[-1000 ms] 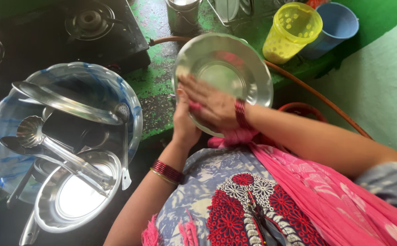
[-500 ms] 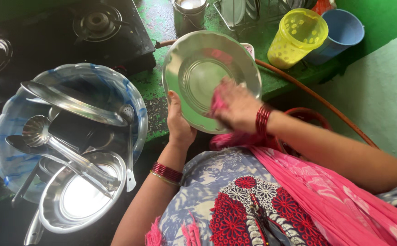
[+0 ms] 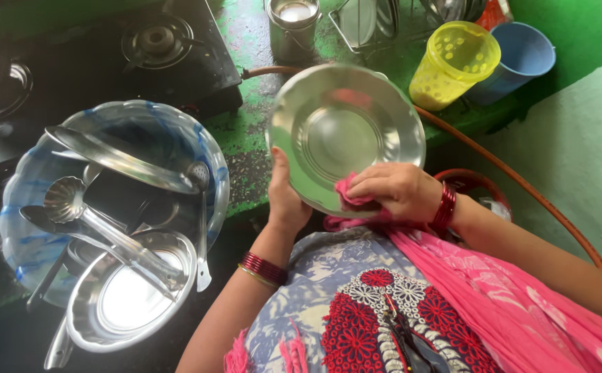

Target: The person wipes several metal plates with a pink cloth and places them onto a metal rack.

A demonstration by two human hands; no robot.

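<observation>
**Over the green counter, a steel plate gripped and wiped**

Above the counter's edge, from the head camera: round steel plate (image 3: pixel 346 135) tilted up toward the lens, held clear of the green counter (image 3: pixel 246 131). Left hand (image 3: pixel 286 200) closed on the plate's lower left rim, thumb lying on the inner face, fingers hidden behind. Right hand (image 3: pixel 398 190) curled shut around a pink cloth (image 3: pixel 351 193), pressing it against the plate's lower right rim. Red bangles on both wrists.

Left of the plate, well apart: blue-and-white plastic basin (image 3: pixel 208 155) full of steel ware. Inside it, a steel ladle (image 3: pixel 66 197) lying bowl up, a long flat steel lid (image 3: pixel 118 159) across the top, a second steel plate (image 3: pixel 132 297) leaning at the near rim.

Behind the basin: black gas stove (image 3: pixel 159 41), one burner in plain view. Beyond the held plate: small steel canister (image 3: pixel 294 24) and a wire dish rack (image 3: pixel 367 21). Right of those: yellow dotted plastic cup (image 3: pixel 455 62) just beside a blue plastic cup (image 3: pixel 519 59). Orange hose (image 3: pixel 515 176) running from behind the plate down past the right forearm.
</observation>
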